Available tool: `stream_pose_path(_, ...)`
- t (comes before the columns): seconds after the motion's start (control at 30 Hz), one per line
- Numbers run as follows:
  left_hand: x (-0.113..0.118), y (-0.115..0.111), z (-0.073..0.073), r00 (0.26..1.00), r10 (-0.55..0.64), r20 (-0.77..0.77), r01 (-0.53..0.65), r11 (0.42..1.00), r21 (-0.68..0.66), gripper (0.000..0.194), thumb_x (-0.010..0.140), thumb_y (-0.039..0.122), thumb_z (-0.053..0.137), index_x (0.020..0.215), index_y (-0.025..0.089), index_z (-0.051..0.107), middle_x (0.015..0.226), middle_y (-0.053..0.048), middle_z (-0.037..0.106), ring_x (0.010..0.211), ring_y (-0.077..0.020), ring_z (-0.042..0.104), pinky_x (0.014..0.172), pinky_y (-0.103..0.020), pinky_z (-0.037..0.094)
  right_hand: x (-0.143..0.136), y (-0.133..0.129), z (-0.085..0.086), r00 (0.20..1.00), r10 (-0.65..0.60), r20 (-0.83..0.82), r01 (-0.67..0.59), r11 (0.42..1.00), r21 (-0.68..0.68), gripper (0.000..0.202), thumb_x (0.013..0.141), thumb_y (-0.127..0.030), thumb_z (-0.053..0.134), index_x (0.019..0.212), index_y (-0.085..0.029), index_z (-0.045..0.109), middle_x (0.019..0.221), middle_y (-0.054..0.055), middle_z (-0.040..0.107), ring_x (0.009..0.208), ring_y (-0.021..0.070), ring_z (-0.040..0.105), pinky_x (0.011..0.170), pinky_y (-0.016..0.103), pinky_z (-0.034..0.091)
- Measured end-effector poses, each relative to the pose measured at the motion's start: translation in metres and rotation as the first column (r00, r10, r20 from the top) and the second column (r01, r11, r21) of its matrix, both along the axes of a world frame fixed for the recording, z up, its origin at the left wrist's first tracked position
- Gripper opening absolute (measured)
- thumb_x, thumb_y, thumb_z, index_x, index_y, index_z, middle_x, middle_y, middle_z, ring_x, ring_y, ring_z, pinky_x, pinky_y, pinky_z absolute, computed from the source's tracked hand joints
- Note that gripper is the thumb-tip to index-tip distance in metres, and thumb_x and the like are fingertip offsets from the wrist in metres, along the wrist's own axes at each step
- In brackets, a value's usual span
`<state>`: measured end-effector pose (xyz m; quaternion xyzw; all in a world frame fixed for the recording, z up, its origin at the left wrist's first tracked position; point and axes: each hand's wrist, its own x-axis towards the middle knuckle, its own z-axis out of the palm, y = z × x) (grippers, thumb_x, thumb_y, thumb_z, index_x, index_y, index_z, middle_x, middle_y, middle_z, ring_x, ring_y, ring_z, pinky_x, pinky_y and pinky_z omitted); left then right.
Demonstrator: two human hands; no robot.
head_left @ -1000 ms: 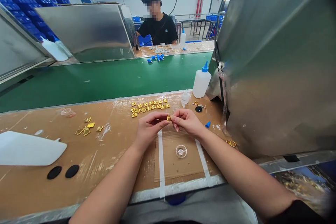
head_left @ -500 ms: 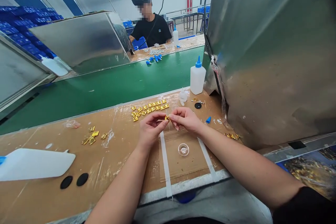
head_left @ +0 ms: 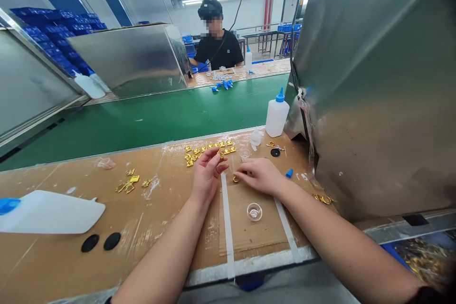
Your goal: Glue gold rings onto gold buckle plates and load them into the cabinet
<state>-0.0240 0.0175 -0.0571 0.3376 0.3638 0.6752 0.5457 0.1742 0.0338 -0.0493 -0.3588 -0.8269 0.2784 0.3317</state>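
Observation:
Raised just in front of the rows of gold pieces (head_left: pixel 197 151), my left hand (head_left: pixel 208 171) pinches a small gold piece (head_left: pixel 221 153) between thumb and fingers. My right hand (head_left: pixel 259 175) is low over the cardboard, its fingertips closed at a small gold ring (head_left: pixel 235 179). A small clear cup (head_left: pixel 254 212) sits on the cardboard pad (head_left: pixel 256 232) between my forearms. Another clear cup (head_left: pixel 244 154) stands behind my right hand.
A white bottle (head_left: pixel 277 116) stands at the back right beside a metal panel (head_left: pixel 377 104). Loose gold pieces (head_left: pixel 130 186), two black discs (head_left: pixel 112 241) and a lying bottle (head_left: pixel 64 211) are left. A person (head_left: pixel 219 47) sits beyond the green belt (head_left: pixel 160 116).
My hands have moved apart. The left is lifted with the gold piece, and the right has gone down to the ring on the cardboard. The camera view has shifted a little.

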Motion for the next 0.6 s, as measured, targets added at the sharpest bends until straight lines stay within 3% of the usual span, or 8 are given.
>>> stream_pose_path(0.1, 0.002, 0.002, -0.002, 0.999, -0.036, 0.025, 0.036, 0.999, -0.019, 0.045, 0.069, 0.035, 0.095, 0.105, 0.021, 0.072, 0.103, -0.002, 0.071, 0.086, -0.0138, 0.074, 0.068, -0.02, 0.061, 0.008, 0.009, 0.001, 0.982, -0.183, -0.043, 0.185, 0.982, 0.039, 0.031, 0.1, -0.04, 0.061, 0.081, -0.021, 0.074, 0.076, 0.004, 0.068, 0.07, 0.0177, 0.055, 0.068, 0.032, 0.035)
stream_pose_path(0.23, 0.004, 0.003, -0.003, 0.994, -0.095, 0.045, 0.097, 0.995, -0.034, 0.046, 0.069, 0.033, 0.095, 0.106, 0.02, 0.07, 0.107, -0.003, 0.072, 0.091, -0.0172, 0.075, 0.07, -0.022, 0.062, 0.015, 0.024, 0.0, 0.915, -0.398, -0.07, 0.399, 0.917, 0.007, 0.027, 0.1, -0.038, 0.059, 0.094, -0.018, 0.077, 0.085, 0.007, 0.074, 0.074, 0.0198, 0.06, 0.07, 0.032, 0.041)
stream_pose_path(0.4, 0.005, 0.003, -0.002, 0.987, -0.143, 0.075, 0.145, 0.989, -0.026, 0.049, 0.068, 0.033, 0.095, 0.107, 0.019, 0.07, 0.106, -0.005, 0.072, 0.095, -0.0196, 0.076, 0.071, -0.023, 0.062, 0.008, 0.041, 0.001, 0.879, -0.474, 0.059, 0.477, 0.878, -0.049, 0.027, 0.093, -0.042, 0.067, 0.093, -0.019, 0.081, 0.071, 0.005, 0.073, 0.065, 0.0199, 0.061, 0.063, 0.031, 0.037)
stream_pose_path(0.6, 0.005, 0.002, -0.003, 0.982, -0.164, 0.095, 0.166, 0.986, -0.017, 0.049, 0.067, 0.033, 0.096, 0.107, 0.018, 0.071, 0.11, -0.006, 0.072, 0.094, -0.0192, 0.076, 0.07, -0.022, 0.062, -0.001, 0.053, 0.004, 0.834, -0.529, 0.155, 0.543, 0.837, -0.067, 0.028, 0.09, -0.041, 0.068, 0.078, -0.017, 0.08, 0.067, 0.007, 0.072, 0.062, 0.0196, 0.059, 0.06, 0.031, 0.032)
